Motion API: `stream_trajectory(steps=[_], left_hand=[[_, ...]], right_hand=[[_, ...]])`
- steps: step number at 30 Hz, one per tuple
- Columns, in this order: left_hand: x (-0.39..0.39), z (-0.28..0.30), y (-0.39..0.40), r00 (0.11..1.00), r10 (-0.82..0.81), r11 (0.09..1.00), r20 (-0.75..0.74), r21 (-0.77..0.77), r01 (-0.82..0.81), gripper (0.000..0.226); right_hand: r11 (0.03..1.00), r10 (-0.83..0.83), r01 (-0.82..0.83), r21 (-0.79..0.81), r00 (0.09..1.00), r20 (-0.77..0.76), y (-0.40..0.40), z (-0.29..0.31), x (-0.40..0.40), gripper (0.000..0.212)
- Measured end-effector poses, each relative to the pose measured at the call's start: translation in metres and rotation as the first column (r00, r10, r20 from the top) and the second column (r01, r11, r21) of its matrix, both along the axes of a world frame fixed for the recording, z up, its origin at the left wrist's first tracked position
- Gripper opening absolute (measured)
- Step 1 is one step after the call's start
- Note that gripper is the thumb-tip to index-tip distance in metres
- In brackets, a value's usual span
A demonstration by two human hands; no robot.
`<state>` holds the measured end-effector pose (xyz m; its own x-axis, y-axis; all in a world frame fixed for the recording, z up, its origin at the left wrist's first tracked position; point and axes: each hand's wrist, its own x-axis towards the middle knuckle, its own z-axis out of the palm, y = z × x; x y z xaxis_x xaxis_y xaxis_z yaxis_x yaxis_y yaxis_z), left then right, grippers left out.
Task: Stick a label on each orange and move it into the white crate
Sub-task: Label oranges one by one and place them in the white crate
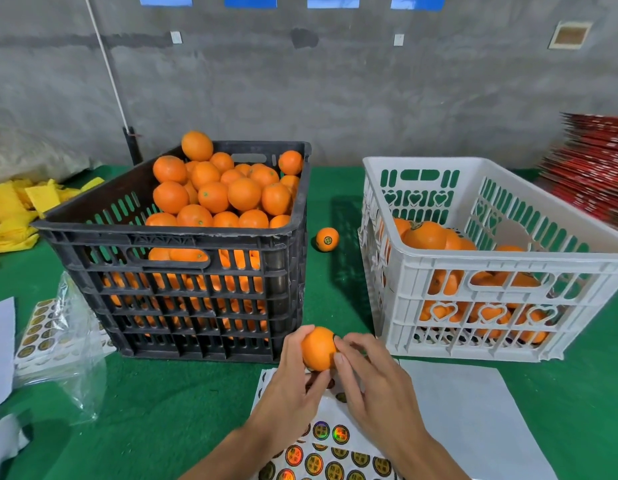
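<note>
My left hand (290, 382) grips an orange (318, 348) above the label sheet (330, 455), fingers curled round its left and lower side. The fingertips of my right hand (373, 386) press on the orange's right side, where a dark label edge shows. The black crate (175, 233) at left is heaped with oranges. At right, the white crate (480, 261) holds several oranges low inside. One labelled orange (327, 239) lies on the green table between the crates.
A blank white sheet (473, 417) lies right of the label sheet. More label sheets in a clear bag (54, 341) lie at left, yellow packing (13, 209) beyond them. Red stacked cartons (591, 168) stand at far right. A grey wall closes the back.
</note>
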<state>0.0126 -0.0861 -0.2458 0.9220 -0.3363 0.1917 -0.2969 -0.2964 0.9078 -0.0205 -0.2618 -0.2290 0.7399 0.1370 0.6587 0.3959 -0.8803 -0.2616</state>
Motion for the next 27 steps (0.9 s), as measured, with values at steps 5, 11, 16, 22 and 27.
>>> stream_trajectory(steps=[5,11,16,22,27], left_hand=[[-0.008,0.02,-0.005,0.987,0.056,0.993,0.154,0.092,-0.07,0.07],[-0.002,0.096,-0.032,0.867,0.15,0.987,0.474,-0.017,-0.162,0.068],[0.028,0.185,-0.072,0.791,-0.016,1.0,0.611,0.026,0.0,0.074],[0.071,0.253,-0.111,0.781,-0.222,0.913,0.584,0.406,-0.043,0.082],[0.135,0.277,-0.045,0.851,-0.013,0.738,0.526,0.579,-0.347,0.063]], right_hand=[[0.99,-0.035,0.056,0.131,0.987,-0.156,0.02,0.02,-0.011,0.061],[0.968,-0.15,0.12,0.222,0.981,0.125,0.027,0.098,-0.004,0.07],[0.942,-0.319,0.263,0.207,0.891,0.323,-0.014,0.168,0.016,0.064],[0.899,-0.434,0.439,0.012,0.883,0.179,-0.052,0.204,0.041,0.058],[0.991,-0.117,0.104,0.083,0.979,0.166,-0.015,0.208,0.059,0.051]])
